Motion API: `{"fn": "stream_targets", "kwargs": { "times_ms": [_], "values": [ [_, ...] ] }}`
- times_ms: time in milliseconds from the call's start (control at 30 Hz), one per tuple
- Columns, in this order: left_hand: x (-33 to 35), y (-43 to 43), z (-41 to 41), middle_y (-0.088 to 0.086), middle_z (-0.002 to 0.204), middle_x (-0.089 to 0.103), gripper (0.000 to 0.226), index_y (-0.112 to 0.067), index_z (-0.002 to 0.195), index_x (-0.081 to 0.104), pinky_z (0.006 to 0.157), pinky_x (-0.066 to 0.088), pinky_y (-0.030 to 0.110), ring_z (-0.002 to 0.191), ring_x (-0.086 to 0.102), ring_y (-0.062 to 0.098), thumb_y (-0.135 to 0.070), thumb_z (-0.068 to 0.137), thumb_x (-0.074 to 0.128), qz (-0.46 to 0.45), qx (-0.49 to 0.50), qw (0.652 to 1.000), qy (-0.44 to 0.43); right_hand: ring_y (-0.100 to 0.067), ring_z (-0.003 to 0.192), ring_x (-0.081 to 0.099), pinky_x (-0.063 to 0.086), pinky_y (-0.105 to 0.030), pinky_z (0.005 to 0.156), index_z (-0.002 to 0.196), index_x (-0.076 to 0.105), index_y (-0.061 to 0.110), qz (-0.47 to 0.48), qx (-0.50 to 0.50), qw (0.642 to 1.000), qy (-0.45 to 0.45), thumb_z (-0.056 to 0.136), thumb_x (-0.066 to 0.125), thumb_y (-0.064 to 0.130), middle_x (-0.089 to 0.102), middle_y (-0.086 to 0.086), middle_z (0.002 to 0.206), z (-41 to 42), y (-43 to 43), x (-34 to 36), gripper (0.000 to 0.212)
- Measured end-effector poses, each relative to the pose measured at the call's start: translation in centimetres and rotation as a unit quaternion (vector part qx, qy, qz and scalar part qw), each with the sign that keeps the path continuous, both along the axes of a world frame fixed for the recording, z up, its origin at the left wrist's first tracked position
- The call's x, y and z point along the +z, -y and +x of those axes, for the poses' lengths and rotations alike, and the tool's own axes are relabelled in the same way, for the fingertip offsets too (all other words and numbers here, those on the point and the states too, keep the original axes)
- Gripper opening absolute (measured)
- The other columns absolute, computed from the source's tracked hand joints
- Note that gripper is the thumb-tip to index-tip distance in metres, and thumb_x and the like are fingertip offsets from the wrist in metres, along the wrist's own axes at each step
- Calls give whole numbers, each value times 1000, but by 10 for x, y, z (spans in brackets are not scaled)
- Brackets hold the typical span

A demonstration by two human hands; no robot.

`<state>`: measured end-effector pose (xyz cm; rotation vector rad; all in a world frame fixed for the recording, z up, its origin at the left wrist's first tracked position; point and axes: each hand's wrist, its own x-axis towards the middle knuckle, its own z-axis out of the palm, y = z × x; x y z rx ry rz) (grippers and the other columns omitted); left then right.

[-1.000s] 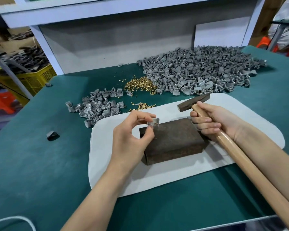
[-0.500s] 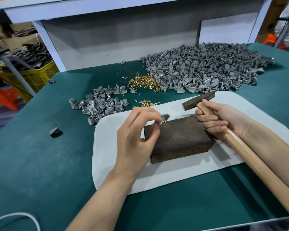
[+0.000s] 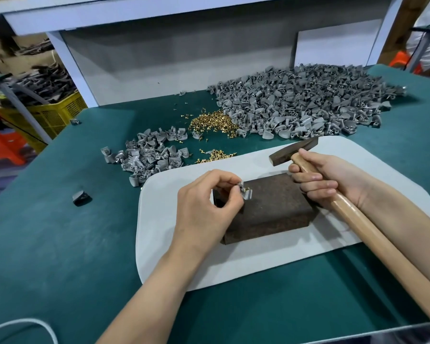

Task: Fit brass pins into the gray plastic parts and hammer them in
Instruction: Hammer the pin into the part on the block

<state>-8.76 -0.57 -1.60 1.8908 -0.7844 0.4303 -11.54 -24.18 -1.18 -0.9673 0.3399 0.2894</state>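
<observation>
Gray part [image 3: 245, 193] pinched by left hand [image 3: 204, 207] on block [image 3: 271, 207]; right hand [image 3: 333, 180] grips hammer [image 3: 293, 151].

Now gray part [image 3: 246, 193] down on block [image 3: 273, 209]

Matt wooden hammer handle [image 3: 372, 234]; rough block [image 3: 273, 207]

The only view comes from a wide-angle camera on the person's head, facing forward and down, close above the dark block [image 3: 278, 207] at mid-frame. Beyond the block the view reaches the heap of gray parts [image 3: 295, 103] and a back panel [image 3: 184, 60].
</observation>
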Motion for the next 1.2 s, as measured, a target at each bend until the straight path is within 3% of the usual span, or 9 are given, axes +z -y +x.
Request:
{"fn": "stream_targets", "kwargs": {
  "times_ms": [133,267,333,433,600,767,933,1067,1200],
  "values": [
    [-1,1,0,-23,66,61,8,-22,75,67,67,39,3,67,58,-6,-15,74,62,10,0,1000,-28,-2,20,23,23,-10,21,73,40,9,-36,0,999,-1,96,35,40,27,5,40,-2,-3,6,38],
    [-2,2,0,-20,61,60,16,-21,73,67,63,39,3,61,56,-3,-5,75,68,11,15,999,-36,-8,22,21,31,-15,28,74,42,12,-192,7,981,21,99,31,42,24,4,40,-18,-21,23,41],
    [-1,1,0,-17,57,59,17,-20,70,67,59,39,5,56,54,0,-4,73,69,2,33,998,-51,-14,25,25,37,-22,32,74,45,8,-310,8,949,53,100,33,39,26,1,38,-29,-38,33,42],
    [-1,2,0,-15,52,57,17,-21,67,66,56,39,6,52,53,1,-5,70,69,1,54,997,-55,-17,26,29,34,-22,31,74,47,5,-467,3,882,67,100,34,37,33,-1,35,-49,-67,45,43],
    [-1,2,1,-13,53,59,16,-21,68,66,56,38,6,54,53,1,-6,71,68,1,51,997,-62,-20,27,39,35,-24,38,72,50,8,-570,22,818,72,98,33,42,40,-3,37,-55,-96,47,46],
    [-1,1,1,-11,59,60,16,-21,72,65,59,39,8,58,54,2,-6,76,68,-9,28,998,-64,-19,27,42,37,-25,40,68,47,11,-588,18,808,45,99,32,43,40,-1,37,-49,-101,41,46],
    [-4,0,4,-10,81,64,18,-23,76,64,70,41,8,73,59,-1,-5,80,67,-19,-4,997,-76,-19,26,42,36,-23,37,69,47,12,-586,14,810,36,98,32,44,39,0,35,-47,-99,36,45],
    [-6,0,6,-14,79,67,18,-21,82,63,78,49,19,78,63,3,-3,83,66,-55,-55,989,-129,-17,26,39,34,-21,36,70,47,12,-563,15,826,31,99,32,43,38,2,33,-46,-96,34,45],
    [-7,-3,8,-12,77,66,17,-22,82,63,76,51,25,75,64,10,-5,82,67,-64,-102,983,-137,-17,24,36,32,-20,33,71,47,10,-544,11,839,28,100,33,41,36,3,32,-44,-94,35,44]
  ]
}}
